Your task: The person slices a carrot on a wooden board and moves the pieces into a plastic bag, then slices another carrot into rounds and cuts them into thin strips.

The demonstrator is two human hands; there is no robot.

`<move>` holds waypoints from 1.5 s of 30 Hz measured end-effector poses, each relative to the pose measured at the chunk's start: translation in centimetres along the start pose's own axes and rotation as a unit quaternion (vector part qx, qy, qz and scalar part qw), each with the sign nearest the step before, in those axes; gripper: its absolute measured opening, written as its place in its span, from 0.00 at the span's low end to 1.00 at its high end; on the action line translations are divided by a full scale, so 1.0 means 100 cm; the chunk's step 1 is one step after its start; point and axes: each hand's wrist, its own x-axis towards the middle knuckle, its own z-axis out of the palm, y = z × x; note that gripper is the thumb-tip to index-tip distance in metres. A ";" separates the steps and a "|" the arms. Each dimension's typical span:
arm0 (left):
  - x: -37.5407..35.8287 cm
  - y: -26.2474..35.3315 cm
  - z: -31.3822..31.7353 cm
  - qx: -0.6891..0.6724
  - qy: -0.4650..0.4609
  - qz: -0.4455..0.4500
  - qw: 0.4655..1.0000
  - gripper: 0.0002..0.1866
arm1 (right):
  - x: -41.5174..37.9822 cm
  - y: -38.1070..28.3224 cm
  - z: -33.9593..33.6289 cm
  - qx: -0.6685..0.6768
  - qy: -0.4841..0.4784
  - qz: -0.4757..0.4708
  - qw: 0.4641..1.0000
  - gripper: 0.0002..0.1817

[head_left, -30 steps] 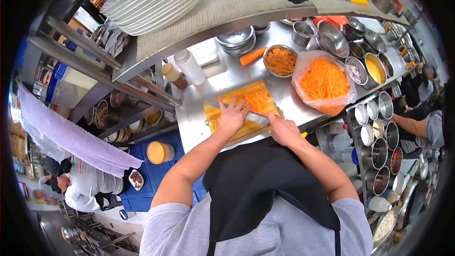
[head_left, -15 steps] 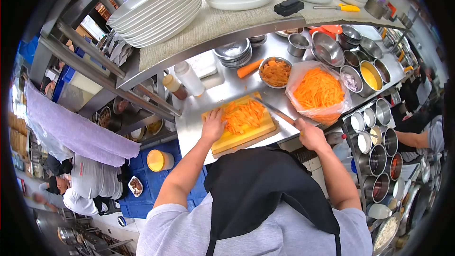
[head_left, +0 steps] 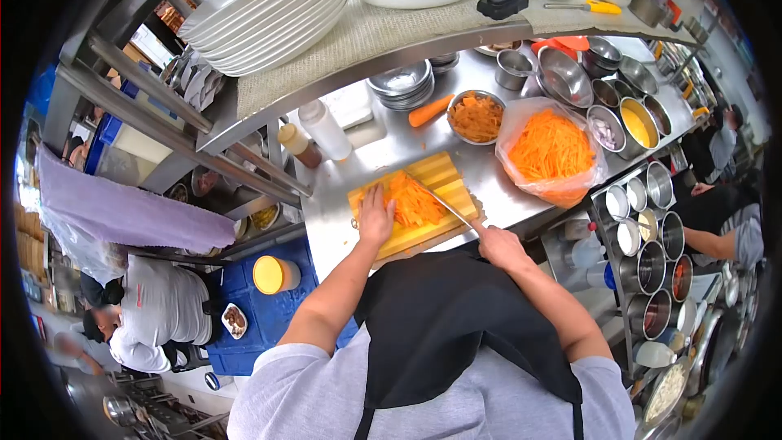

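Observation:
On the yellow wooden cutting board (head_left: 444,169) lies a pile of sliced carrot (head_left: 415,204). My left hand (head_left: 376,216) rests at the pile's left side, its fingers stretched out and touching the pieces. A kitchen knife (head_left: 448,205) is held in my right hand (head_left: 500,246), whose fingers wrap around its handle. The blade slants up and left across the board, along the right side of the carrot pile. Behind the board are a whole carrot (head_left: 430,111), a metal bowl of carrot pieces (head_left: 475,118) and a plastic bag of shredded carrot (head_left: 551,147).
Two squeeze bottles (head_left: 324,130) stand left of the board. Overhead, a shelf (head_left: 391,47) carries stacks of white plates (head_left: 273,12). Metal containers (head_left: 650,265) fill a rack at right, near another person's arm (head_left: 710,243). A yellow-lidded tub (head_left: 269,275) sits on a blue surface at lower left.
My right hand has moved left and nearer my body, bringing the knife over the carrot pile. My left hand has shifted slightly right. The cutting board has turned a little.

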 end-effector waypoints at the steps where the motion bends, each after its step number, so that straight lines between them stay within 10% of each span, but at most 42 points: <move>1: 0.002 -0.001 0.001 0.000 -0.002 -0.002 1.000 0.32 | 0.000 -0.001 -0.003 0.001 -0.007 -0.003 1.000 0.28; 7: 0.018 0.018 0.006 0.037 -0.015 -0.012 0.999 0.32 | 0.006 0.043 -0.010 0.164 -0.020 -0.004 0.986 0.24; 13: 0.025 0.036 0.018 -0.047 -0.046 0.068 0.996 0.26 | 0.002 0.100 0.009 0.478 -0.148 0.040 0.865 0.10; 20: 0.031 0.010 -0.015 -0.054 0.089 0.002 0.995 0.21 | 0.006 0.126 0.016 0.388 -0.147 0.040 0.909 0.12; 26: 0.025 -0.014 -0.001 0.110 0.028 -0.100 0.988 0.24 | 0.004 0.120 0.009 0.356 -0.141 0.041 0.923 0.20; 45: 0.022 0.166 0.044 0.091 0.035 -0.338 0.936 0.45 | 0.032 0.102 0.017 0.323 -0.164 -0.036 0.931 0.19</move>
